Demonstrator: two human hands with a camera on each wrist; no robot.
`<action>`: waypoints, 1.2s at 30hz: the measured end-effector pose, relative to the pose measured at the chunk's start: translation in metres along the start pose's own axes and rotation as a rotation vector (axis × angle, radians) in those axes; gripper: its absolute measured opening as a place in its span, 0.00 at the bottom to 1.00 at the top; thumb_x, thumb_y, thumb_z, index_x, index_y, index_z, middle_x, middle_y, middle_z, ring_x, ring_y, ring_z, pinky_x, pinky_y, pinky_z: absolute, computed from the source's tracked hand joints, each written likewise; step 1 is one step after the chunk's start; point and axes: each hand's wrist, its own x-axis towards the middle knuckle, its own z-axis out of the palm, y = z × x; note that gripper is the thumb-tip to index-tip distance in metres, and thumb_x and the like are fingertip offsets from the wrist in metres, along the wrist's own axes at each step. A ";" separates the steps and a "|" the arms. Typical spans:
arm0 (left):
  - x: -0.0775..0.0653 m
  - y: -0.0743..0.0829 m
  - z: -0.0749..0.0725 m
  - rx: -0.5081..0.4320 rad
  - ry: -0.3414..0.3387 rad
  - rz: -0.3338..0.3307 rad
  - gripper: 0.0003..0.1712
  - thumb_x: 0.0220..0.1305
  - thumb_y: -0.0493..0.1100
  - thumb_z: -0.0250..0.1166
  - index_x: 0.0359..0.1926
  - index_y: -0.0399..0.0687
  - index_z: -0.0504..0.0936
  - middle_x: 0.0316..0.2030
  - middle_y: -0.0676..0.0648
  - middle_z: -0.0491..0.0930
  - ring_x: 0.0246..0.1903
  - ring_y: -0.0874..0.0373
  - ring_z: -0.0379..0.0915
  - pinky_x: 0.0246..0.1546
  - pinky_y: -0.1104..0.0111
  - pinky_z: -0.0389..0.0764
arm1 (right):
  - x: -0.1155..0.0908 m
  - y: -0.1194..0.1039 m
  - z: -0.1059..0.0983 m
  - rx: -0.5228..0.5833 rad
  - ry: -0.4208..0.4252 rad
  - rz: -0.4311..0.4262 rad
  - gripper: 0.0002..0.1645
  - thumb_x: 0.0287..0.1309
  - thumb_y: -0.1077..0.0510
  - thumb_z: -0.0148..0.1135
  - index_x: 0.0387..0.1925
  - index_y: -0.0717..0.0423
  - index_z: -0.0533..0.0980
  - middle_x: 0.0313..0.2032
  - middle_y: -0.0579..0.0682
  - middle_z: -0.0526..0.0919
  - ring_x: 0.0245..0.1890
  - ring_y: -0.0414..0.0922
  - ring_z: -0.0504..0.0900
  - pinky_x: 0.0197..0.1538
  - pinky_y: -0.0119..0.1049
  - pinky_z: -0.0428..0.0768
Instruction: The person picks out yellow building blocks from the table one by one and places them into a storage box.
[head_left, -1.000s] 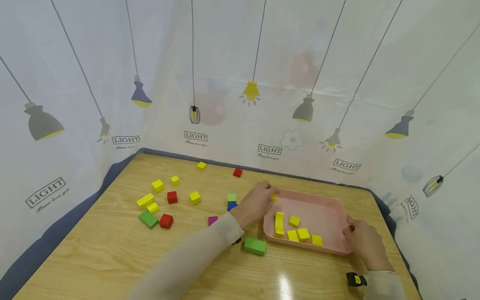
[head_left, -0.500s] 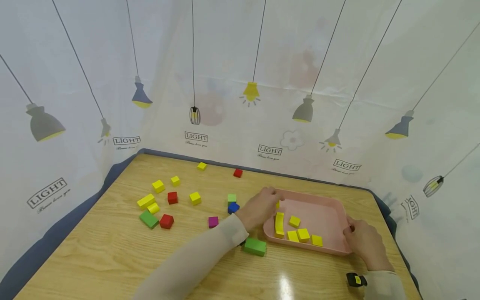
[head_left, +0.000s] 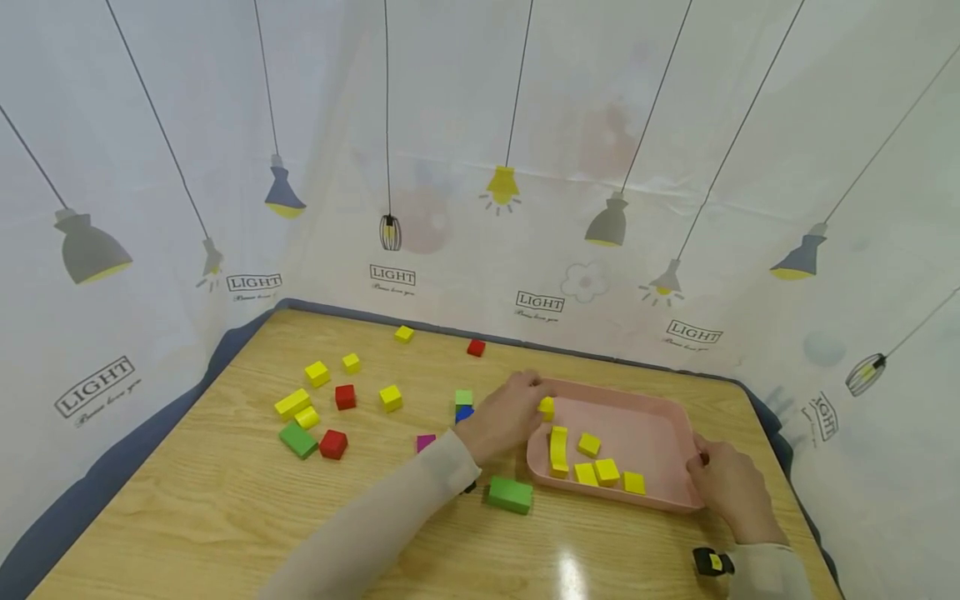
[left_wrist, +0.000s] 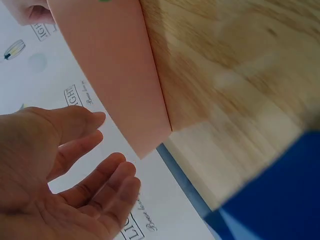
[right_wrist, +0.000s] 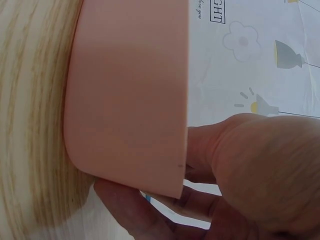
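My left hand (head_left: pixel 506 417) hovers over the left end of a pink tray (head_left: pixel 637 417), fingers loosely bent. In the left wrist view a gap shows between thumb and fingers of this left hand (left_wrist: pixel 75 170), with nothing in it. Just below its fingertips, a yellow block (head_left: pixel 547 408) sits inside the tray's left side. A curved yellow block (head_left: pixel 558 451) and several smaller yellow blocks (head_left: pixel 607 472) lie toward the tray's near edge. My right hand (head_left: pixel 735 487) grips the tray's right end. In the right wrist view its thumb is at the rim and fingers wrap the corner.
Left of the tray are a blue block (head_left: pixel 465 413), a light green block (head_left: pixel 463 397) and a purple block (head_left: pixel 425 442). A green block (head_left: pixel 510 494) lies near its front corner. Further left, yellow blocks (head_left: pixel 292 403) and red blocks (head_left: pixel 333 444) are scattered. A printed curtain (head_left: pixel 450 275) borders the table.
My left hand reached rightward into the tray with the yellow block, then let it go and drew back left. The right hand and tray stayed put.
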 end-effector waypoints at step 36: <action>-0.099 -0.112 -0.054 0.223 0.001 -0.345 0.44 0.59 0.73 0.62 0.72 0.64 0.68 0.68 0.41 0.64 0.62 0.40 0.63 0.58 0.40 0.67 | -0.001 0.000 0.000 -0.001 -0.005 0.002 0.31 0.69 0.60 0.49 0.70 0.69 0.61 0.21 0.52 0.70 0.18 0.46 0.69 0.20 0.37 0.68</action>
